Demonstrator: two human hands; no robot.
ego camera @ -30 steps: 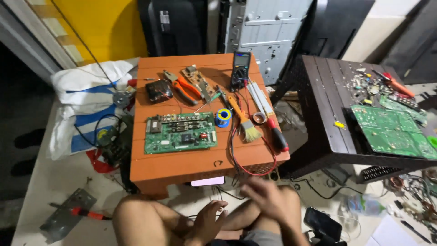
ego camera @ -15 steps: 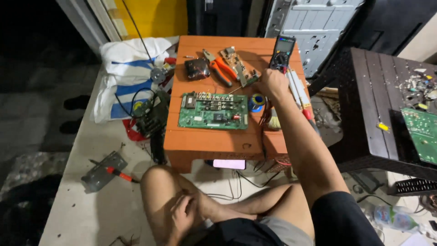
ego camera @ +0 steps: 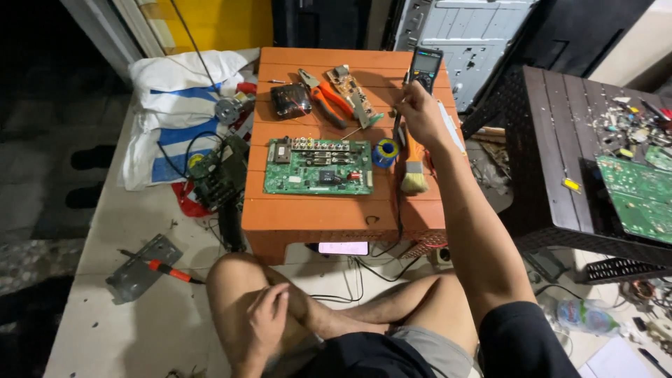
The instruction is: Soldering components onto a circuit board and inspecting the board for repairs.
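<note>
circuit boards: 3 [ego camera: 318, 168] [ego camera: 353, 94] [ego camera: 640, 192] | brush: 1 [ego camera: 413, 168] | pliers: 1 [ego camera: 323, 98] | multimeter: 1 [ego camera: 424, 68] | tables: 2 [ego camera: 315, 217] [ego camera: 546, 161]

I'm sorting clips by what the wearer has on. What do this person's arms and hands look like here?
Both hands are bare: no gloves, rings, watch or wristbands show. The right hand leads back along a bare forearm to a short black sleeve at the upper arm. The left hand also has a bare forearm; its sleeve is out of view. No markings are visible.

Orange table [ego camera: 336, 217] bears circuit board [ego camera: 318, 166], pliers [ego camera: 323, 101], brush [ego camera: 413, 168].
</note>
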